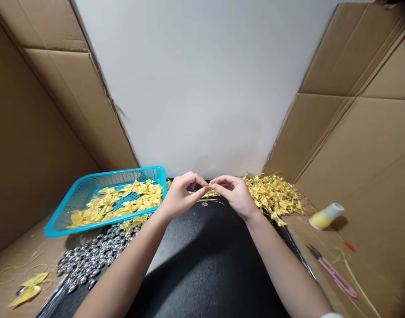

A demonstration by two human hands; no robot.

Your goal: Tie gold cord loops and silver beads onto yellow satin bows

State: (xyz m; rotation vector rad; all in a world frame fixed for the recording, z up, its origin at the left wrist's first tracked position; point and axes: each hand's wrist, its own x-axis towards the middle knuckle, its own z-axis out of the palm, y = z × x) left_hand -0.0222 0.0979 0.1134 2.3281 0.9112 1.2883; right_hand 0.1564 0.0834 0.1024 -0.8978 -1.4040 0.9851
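Observation:
At the middle of the black work surface, my left hand (pixel 184 194) and my right hand (pixel 234 193) face each other, thumbs and fingers pinched. Between their fingertips runs a small yellow ribbon piece (pixel 208 187), mostly covered by the fingers, so its shape is unclear. Just below the fingertips lie several thin gold cords (pixel 211 194). A small clear, shiny piece (pixel 204 204) rests under them. Right of my right hand is a heap of yellow ribbon bows (pixel 272 194) with gold cords.
A blue basket (pixel 61 207) of yellow bows stands left, beside many silvery beads (pixel 96 249). One bow with a cord (pixel 32 289) lies at lower left. At right are a thread spool (pixel 326 216) and pink-handled snips (pixel 337 276). Cardboard walls (pixel 364 145) flank both sides.

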